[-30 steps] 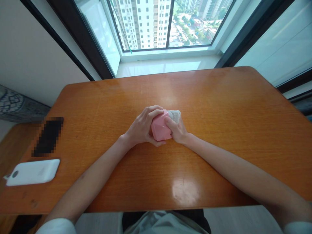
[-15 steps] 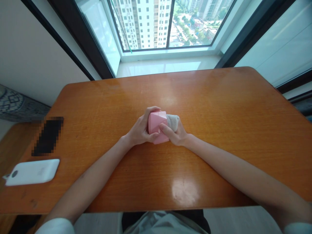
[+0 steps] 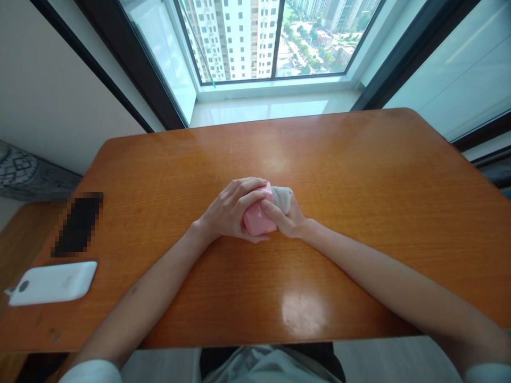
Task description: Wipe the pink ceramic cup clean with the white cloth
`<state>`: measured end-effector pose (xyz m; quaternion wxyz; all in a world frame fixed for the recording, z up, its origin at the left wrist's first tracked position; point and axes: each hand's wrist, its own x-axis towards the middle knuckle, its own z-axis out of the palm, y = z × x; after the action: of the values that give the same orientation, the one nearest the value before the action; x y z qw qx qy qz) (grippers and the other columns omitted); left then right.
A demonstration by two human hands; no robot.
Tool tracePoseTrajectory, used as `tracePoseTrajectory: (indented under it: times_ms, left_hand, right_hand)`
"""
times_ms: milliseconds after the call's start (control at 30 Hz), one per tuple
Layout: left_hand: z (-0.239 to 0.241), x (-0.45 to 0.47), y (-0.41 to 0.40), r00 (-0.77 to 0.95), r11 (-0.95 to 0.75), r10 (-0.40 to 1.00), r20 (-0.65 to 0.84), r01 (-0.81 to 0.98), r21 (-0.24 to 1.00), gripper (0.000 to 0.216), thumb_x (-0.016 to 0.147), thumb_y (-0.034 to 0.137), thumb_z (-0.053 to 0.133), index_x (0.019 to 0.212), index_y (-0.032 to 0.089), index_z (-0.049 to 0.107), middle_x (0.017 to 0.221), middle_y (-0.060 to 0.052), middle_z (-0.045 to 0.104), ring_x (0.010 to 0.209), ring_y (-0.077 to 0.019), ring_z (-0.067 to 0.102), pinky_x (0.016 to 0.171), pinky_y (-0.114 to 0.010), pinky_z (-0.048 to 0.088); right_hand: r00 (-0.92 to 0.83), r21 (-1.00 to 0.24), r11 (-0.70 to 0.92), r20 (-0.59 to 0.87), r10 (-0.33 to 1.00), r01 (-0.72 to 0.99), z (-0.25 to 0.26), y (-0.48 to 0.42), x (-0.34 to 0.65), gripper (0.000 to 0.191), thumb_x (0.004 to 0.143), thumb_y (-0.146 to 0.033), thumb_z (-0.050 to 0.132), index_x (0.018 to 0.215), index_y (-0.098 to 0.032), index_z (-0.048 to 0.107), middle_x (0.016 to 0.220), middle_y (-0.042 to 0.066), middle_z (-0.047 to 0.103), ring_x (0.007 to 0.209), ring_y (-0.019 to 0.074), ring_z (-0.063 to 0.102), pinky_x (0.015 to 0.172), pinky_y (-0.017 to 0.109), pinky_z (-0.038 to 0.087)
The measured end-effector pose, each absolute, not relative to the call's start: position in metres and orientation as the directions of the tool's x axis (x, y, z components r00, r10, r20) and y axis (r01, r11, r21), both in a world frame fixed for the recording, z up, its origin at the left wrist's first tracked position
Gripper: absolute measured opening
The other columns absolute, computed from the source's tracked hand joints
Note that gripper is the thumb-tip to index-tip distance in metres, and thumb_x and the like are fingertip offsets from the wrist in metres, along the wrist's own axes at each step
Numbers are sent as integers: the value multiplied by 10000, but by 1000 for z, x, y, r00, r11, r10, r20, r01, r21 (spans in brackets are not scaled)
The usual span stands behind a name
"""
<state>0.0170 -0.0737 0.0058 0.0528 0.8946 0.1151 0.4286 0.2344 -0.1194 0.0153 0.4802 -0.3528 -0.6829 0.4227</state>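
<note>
Reference: I take the pink faceted object (image 3: 259, 219) as the dial center, with 12 o'clock toward the window (image 3: 239, 42). The object sits near the middle of the wooden table (image 3: 371, 186), between both hands. I cannot tell whether its underside contacts the tabletop.

Left hand (image 3: 229, 208): positioned at 9 o'clock, wrapped around the object. The fingers curve over its upper side; the thumb lies along its near side. The forearm enters from 8 o'clock.

Right hand (image 3: 292, 219): positioned between 3 and 4 o'clock, gripping a grey cloth (image 3: 282, 199). The thumb presses on the object's face. The other fingers are mostly hidden, so I cannot tell their exact placement. The forearm enters from 4 o'clock.

Cloth: located at 2 o'clock, bunched against the object and projecting beyond the right thumb.

Surroundings: I register a white device (image 3: 54, 283) lying flat between 8 and 9 o'clock, near the table's left edge. A dark, pixelated rectangle (image 3: 77, 226) lies just beyond it at 9 o'clock. Patterned fabric (image 3: 24, 169) hangs between 9 and 10 o'clock, past the table.
</note>
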Motion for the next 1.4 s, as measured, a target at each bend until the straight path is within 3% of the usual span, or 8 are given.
tracePoseTrajectory:
  times_ms: [267,400,500,667,800,1000,1233,1400]
  left_hand:
    - [9,27,-82,541,-845,493,681,110,524,979,795,765,916,1539,275,510,1397,-156,700,1224,-363,747,1003,-516,668]
    - [11,31,-86,516,-622,691,506,69,780,798,911,780,818,1439,242,560,1220,-89,732,923,-228,725,791,-350,608]
    - [12,31,-89,535,-501,744,400,50,864,737,950,763,794,1403,225,574,1223,-88,727,906,-207,703,791,-322,589]
    - [6,30,-86,506,-597,696,511,10,802,836,922,829,802,1487,257,574,1335,-118,715,1070,-271,739,901,-390,627]
    - [1,22,-75,473,-851,470,745,16,526,1022,855,882,841,1629,297,519,1532,-174,658,1425,-400,664,1169,-579,594]
    - [6,15,-68,606,-983,184,774,103,154,1340,714,914,931,1750,261,387,1605,-242,628,1474,-464,649,1199,-675,588]
    - [8,25,-78,585,-966,257,769,165,198,1132,812,730,968,1682,240,434,1491,-222,665,1374,-414,678,1119,-628,645]
    - [6,30,-85,531,-847,484,695,85,525,1007,811,725,947,1581,272,484,1413,-166,668,1221,-355,720,984,-519,663]
  right_hand:
    - [-266,-912,405,378,887,57,16,-118,234,575,1021,-775,621,819,-237,616,704,-4,570,625,159,511,576,330,438]
    - [-295,-878,467,420,858,107,15,-116,234,563,1053,-724,598,763,-242,566,669,-13,542,607,153,501,564,323,417]
    - [-305,-836,536,483,821,117,12,-114,235,565,1061,-673,607,702,-255,482,604,-44,455,540,126,427,525,313,360]
    - [-331,-833,533,465,821,151,11,-115,236,527,1072,-627,599,714,-257,487,608,-42,465,547,132,434,525,318,355]
    - [-344,-834,532,461,818,145,13,-117,236,506,1081,-591,602,727,-246,495,628,-44,467,561,125,433,544,318,352]
    - [-295,-877,476,440,848,61,14,-114,234,512,1097,-602,602,751,-226,556,671,-38,508,595,122,470,568,301,390]
    - [-265,-888,459,436,860,29,13,-113,232,587,1064,-721,599,742,-233,543,657,-40,489,580,120,447,548,294,392]
    - [-305,-814,571,520,798,106,11,-116,234,541,1041,-723,599,809,-235,594,676,-18,548,598,148,501,555,319,420]
